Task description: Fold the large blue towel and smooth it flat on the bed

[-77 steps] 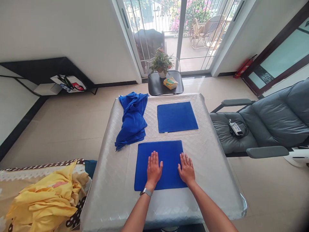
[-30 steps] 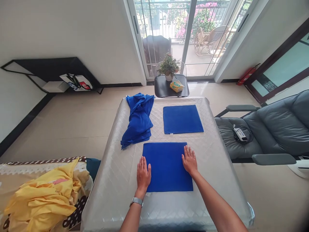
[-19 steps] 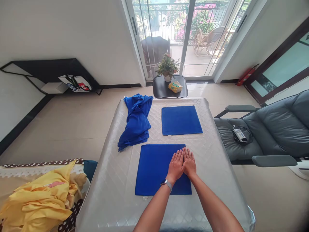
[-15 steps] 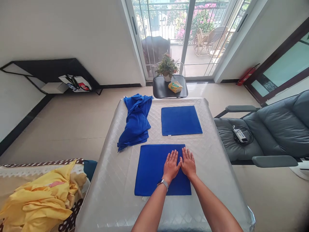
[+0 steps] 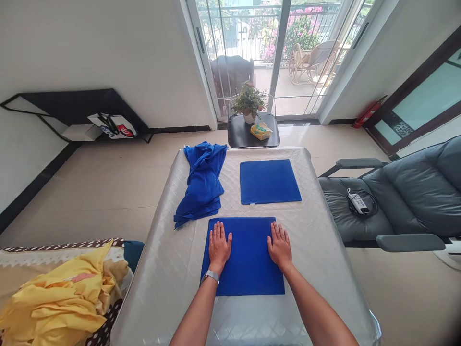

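A folded blue towel [image 5: 247,259] lies flat on the near part of the silver quilted table [image 5: 324,240]. My left hand [image 5: 219,245] rests palm down on its left side, fingers stretched out. My right hand [image 5: 279,245] lies flat on its right side, fingers spread. A second folded blue towel [image 5: 269,181] sits farther back on the table. A heap of unfolded blue towels [image 5: 201,185] lies at the back left of the table.
A grey armchair [image 5: 406,197] with a charger and cable [image 5: 358,203] on its seat stands right of the table. A black side table [image 5: 239,137] carries a potted plant [image 5: 248,102] and a tissue pack [image 5: 261,130]. Yellow cloth [image 5: 54,302] lies on a bed at the lower left.
My left hand slid from beside my right hand across the near towel to its left side. My right hand stayed on the right side.
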`<state>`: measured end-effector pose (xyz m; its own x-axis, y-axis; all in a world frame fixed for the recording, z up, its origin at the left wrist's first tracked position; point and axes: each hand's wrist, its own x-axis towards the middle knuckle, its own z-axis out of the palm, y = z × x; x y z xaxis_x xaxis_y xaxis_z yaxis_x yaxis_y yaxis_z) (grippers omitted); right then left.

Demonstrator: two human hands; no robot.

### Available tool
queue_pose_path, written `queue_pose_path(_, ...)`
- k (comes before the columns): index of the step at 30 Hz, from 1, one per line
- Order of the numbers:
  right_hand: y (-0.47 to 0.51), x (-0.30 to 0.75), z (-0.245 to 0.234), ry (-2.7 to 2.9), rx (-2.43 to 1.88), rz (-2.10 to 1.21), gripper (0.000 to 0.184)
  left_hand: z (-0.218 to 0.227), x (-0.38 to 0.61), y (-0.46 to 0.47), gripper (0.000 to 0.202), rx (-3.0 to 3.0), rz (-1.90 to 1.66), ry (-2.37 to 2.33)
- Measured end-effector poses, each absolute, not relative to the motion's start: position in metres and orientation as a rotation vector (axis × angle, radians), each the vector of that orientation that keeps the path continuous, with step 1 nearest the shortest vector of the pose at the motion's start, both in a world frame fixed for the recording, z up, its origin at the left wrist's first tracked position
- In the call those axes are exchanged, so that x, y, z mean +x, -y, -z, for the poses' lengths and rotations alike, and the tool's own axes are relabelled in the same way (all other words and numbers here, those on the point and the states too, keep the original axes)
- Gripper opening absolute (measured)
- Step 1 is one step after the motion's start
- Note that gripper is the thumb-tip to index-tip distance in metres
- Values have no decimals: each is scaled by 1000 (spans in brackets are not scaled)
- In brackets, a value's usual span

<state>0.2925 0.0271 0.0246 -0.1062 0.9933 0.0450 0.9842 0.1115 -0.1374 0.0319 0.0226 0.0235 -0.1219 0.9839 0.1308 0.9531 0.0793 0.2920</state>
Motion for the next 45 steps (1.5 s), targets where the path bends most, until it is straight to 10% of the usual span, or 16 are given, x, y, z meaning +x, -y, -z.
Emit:
queue_pose_path(11, -25, 295, -24, 2298, -1989, -96, 65, -45, 178, -39, 64, 2337, -473, -1591)
queue_pose_path(35, -27, 294, -24, 2226, -2003, -127, 62, -17, -19, -25, 68, 1972, -428, -2321)
queue_pose_path(45, -26, 294, -24, 2247, -2019, -102, 62, -47, 130, -48, 64, 2295, -514, -1771)
